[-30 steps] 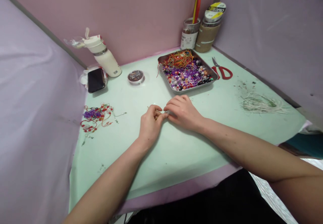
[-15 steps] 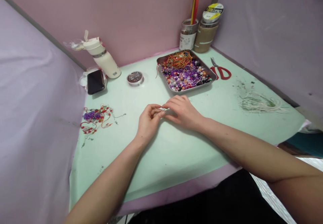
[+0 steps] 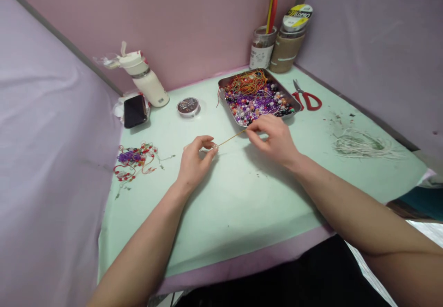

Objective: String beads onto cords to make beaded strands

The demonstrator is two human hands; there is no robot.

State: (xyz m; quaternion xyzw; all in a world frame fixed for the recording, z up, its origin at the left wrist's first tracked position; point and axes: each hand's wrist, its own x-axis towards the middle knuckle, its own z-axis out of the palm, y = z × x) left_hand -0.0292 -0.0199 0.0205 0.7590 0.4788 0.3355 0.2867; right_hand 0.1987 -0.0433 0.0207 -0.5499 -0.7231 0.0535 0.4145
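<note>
A thin yellowish cord [image 3: 231,138] stretches taut between my two hands above the table. My left hand [image 3: 196,162] pinches a small, pale, clear-looking bead [image 3: 216,146] between thumb and fingertips, at the cord's left end. The cord's other end is pinched by my right hand [image 3: 273,138], just in front of the metal tray [image 3: 238,123]. In that tray lie many purple, black, orange and clear beads [image 3: 254,104], with a tangle of orange and yellow cords [image 3: 249,82] at its back.
Beaded strings [image 3: 133,159] lie at the left. A phone [image 3: 134,111], a cream bottle [image 3: 149,85] and a round spool [image 3: 188,106] stand behind. Red-handled scissors [image 3: 309,100], jars [image 3: 262,51] and white cords [image 3: 362,144] are on the right.
My right hand has moved right and away from my left, drawing out the yellowish cord between them. My left hand has shifted slightly left. The whole view has turned a little.
</note>
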